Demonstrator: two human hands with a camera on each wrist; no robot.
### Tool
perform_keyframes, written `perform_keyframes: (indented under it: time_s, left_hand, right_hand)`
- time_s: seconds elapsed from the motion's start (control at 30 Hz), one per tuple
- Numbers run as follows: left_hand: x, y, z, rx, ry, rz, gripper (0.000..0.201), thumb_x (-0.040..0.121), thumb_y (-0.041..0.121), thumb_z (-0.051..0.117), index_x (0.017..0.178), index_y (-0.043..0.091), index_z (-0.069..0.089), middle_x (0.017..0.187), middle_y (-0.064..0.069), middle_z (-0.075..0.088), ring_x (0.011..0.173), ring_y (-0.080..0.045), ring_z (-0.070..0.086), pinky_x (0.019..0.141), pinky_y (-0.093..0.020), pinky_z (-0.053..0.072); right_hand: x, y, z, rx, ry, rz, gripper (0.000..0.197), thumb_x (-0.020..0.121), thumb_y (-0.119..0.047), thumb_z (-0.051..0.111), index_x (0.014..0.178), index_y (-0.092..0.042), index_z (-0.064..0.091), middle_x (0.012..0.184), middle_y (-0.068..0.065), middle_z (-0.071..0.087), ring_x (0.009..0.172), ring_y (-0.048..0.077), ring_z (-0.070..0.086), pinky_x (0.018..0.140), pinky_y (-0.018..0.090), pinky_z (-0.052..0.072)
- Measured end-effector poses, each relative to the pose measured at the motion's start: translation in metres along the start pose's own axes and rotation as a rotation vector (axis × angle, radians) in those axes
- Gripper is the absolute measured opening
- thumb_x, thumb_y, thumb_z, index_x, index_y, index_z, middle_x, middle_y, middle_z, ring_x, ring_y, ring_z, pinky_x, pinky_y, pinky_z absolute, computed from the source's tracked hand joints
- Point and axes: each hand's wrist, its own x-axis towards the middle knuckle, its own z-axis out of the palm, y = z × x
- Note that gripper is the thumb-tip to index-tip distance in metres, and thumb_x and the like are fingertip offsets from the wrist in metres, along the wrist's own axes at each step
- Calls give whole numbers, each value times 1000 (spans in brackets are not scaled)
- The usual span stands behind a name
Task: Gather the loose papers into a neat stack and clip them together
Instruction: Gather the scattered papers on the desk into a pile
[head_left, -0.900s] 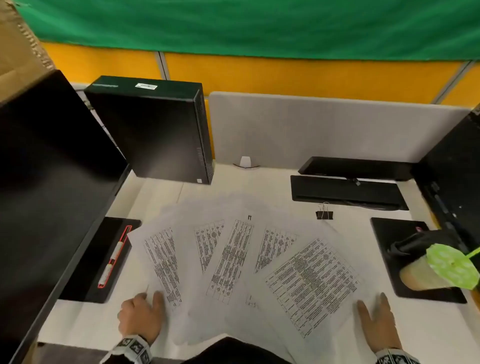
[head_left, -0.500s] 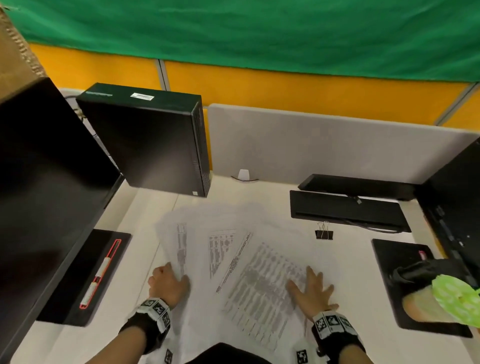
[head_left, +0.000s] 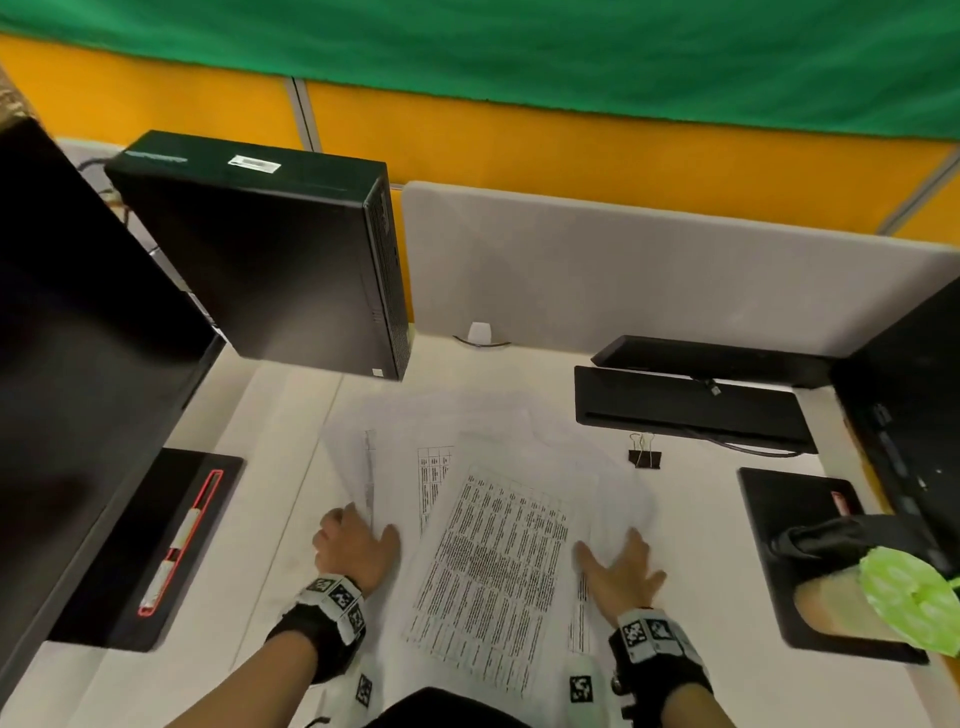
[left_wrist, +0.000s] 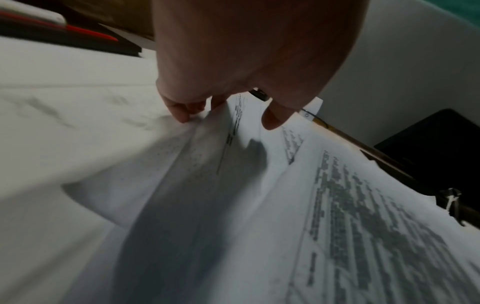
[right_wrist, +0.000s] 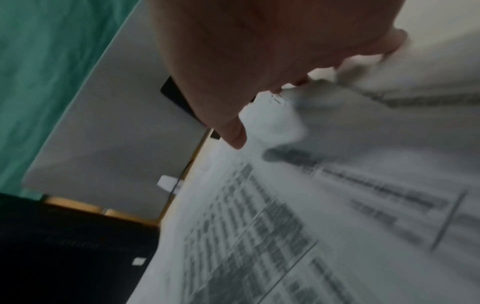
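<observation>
Several printed papers (head_left: 493, 561) lie in a loose overlapping pile at the middle of the white desk (head_left: 270, 519). My left hand (head_left: 353, 540) is at the pile's left edge. Its curled fingers and thumb pinch a raised fold of the papers (left_wrist: 337, 226), as my left hand (left_wrist: 226, 119) shows in the wrist view. My right hand (head_left: 618, 566) lies flat with spread fingers on the pile's right side. The right wrist view of the papers (right_wrist: 311, 226) is blurred. A black binder clip (head_left: 644, 457) stands on the desk beyond the pile's right corner, apart from both hands.
A black computer case (head_left: 270, 260) and a monitor (head_left: 78, 338) stand at the left, and a keyboard (head_left: 685, 410) lies at the back right. A black pad with a red-edged pen (head_left: 182, 540) lies left. A cup with a green lid (head_left: 904, 608) stands on the right pad. A grey divider (head_left: 623, 275) closes the back.
Both hands have slid inward from the outer edges of the fan. The spread sheets have been pushed together into a narrower overlapping pile, and the left edge has lifted.
</observation>
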Motion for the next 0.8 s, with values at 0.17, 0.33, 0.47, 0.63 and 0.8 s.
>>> perform_keyframes:
  time_s: [0.17, 0.33, 0.47, 0.63, 0.8]
  left_hand:
    - [-2, 3, 3, -156, -83, 68, 73, 84, 35, 56, 143, 4, 27, 145, -20, 28, 133, -39, 27, 112, -46, 26]
    - [3, -14, -14, -176, 5, -79, 65, 85, 32, 57, 136, 0, 36, 145, -24, 28, 129, -43, 29, 109, -48, 29]
    - [2, -4, -9, -81, -78, 3, 61, 83, 38, 56, 131, 5, 40, 143, -19, 28, 128, -40, 28, 108, -47, 29]
    - [0, 13, 2, -28, -186, 119, 67, 81, 44, 55, 137, 12, 37, 144, -14, 29, 131, -37, 28, 108, -45, 30]
    - [1, -3, -10, -80, -44, -104, 66, 84, 33, 55, 138, 2, 33, 147, -20, 24, 131, -40, 26, 107, -46, 31]
  right_hand:
    - [-13, -43, 13, 193, -273, -265, 92, 85, -41, 64, 151, -27, 1, 161, 2, 5, 147, 24, 9, 120, 47, 13]
    - [-6, -33, -5, 352, 140, -140, 78, 88, -17, 61, 150, -12, 14, 156, 13, 23, 141, 32, 29, 116, 42, 27]
    - [-13, -30, 4, 73, 93, -111, 90, 84, -36, 66, 151, -12, 11, 155, 12, 27, 141, 32, 30, 114, 45, 29]
    - [-17, -56, 12, 53, -256, -350, 93, 85, -37, 65, 152, -22, 4, 159, 2, 18, 145, 24, 22, 117, 38, 22]
    - [-3, -46, -8, 52, 85, -109, 77, 89, -28, 58, 150, -9, 15, 153, 15, 31, 139, 34, 32, 114, 43, 30]
